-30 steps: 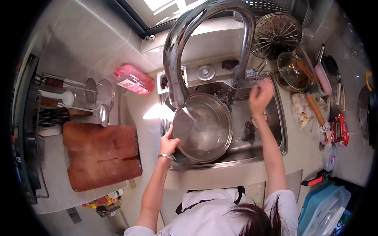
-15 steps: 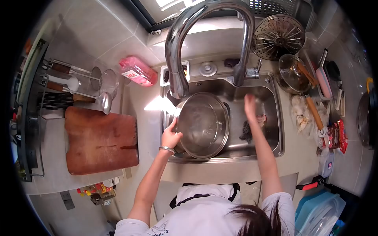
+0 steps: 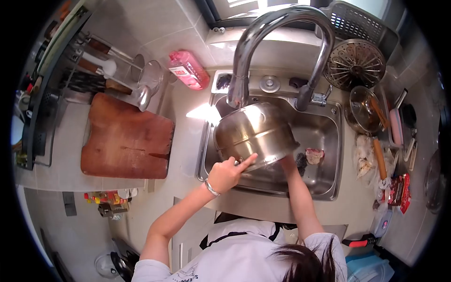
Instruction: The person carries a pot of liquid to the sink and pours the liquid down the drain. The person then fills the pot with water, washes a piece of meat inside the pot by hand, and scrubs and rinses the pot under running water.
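A shiny metal pot [image 3: 253,131] is tipped on its side in the sink, its outer wall upward and its opening toward my body. My left hand [image 3: 225,176] grips its near-left rim, index finger stretched along the edge. My right hand [image 3: 287,163] reaches in under the pot's near-right rim; its fingers are hidden by the pot. A dark mesh scrubber [image 3: 301,164] and a pinkish piece that looks like raw meat [image 3: 314,156] lie on the sink floor, right of my right wrist. The faucet spout [image 3: 238,89] hangs just above the pot.
The steel sink [image 3: 334,155] is set into the counter. On the left are a wooden cutting board [image 3: 129,141], hanging utensils and a pink bottle [image 3: 189,70]. To the right are a steamer rack [image 3: 355,65], a glass lid [image 3: 365,110] and plastic bags.
The pot has gone from upright to tipped, opening toward me. My left hand has turned with its rim. My right hand has moved from the sink's right side in under the pot.
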Demonstrator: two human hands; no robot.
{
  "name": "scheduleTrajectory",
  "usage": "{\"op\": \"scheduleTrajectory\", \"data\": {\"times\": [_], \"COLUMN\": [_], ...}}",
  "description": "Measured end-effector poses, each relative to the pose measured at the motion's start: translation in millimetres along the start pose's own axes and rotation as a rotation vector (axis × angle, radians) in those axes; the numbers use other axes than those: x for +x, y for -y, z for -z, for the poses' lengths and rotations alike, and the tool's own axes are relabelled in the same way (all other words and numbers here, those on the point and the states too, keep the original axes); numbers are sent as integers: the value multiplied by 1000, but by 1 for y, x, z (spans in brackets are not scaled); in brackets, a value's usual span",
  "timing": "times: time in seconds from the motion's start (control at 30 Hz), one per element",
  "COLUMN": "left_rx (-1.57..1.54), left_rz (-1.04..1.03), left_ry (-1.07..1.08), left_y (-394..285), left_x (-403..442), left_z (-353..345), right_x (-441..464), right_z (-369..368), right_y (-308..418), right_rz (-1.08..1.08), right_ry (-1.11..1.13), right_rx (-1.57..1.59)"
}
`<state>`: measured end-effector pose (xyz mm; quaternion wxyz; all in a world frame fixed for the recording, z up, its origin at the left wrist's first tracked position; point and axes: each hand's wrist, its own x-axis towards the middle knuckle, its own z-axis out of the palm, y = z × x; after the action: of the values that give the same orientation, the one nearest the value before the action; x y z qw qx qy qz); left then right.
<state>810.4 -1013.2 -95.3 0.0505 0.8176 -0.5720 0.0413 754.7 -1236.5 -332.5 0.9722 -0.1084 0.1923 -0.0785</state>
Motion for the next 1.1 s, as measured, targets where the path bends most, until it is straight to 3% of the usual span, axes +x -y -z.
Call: {"op": "scheduleTrajectory", "data": {"times": [0.17,0.33,0.4,0.53,0.7,0.8,0.93,0.97,1.0,1.03,1.1], "left_rx": [49,109,99,63,122,278,287,326,343,359,396], "left_rz": [-120,-189,-235,-306,-323,-306,-276,-293,-344,-392,-479], "left_ry": [-107,-190,-211,-237,-310,-392,-419,-416,-399,-379,-338], "left_y": [-6,-2,1,7,19,37,57,59,62,66,71], "left_x": [-29,-64,-81,-103,-104,-77,-30,-20,-13,-7,4], "left_z": [2,2,-1,0,12,21,30,33,33,30,23], "right_x": [3,0,13,-30,-62,-77,-74,-71,-31,-39,-51], "right_z": [18,45,83,37,26,3,6,5,50,-5,-89], "right_y": [27,27,28,23,14,-3,22,39,70,93,135], "right_rz": [259,318,243,116,116,58,-261,38,479,865,1163], "right_ry": [-206,-144,15,71,-9,-283,-452,-569,-501,-692,-596], "right_rx": [-536,-373,-162,0,0,27,-468,-981,-1571,-1983,-2257]}}
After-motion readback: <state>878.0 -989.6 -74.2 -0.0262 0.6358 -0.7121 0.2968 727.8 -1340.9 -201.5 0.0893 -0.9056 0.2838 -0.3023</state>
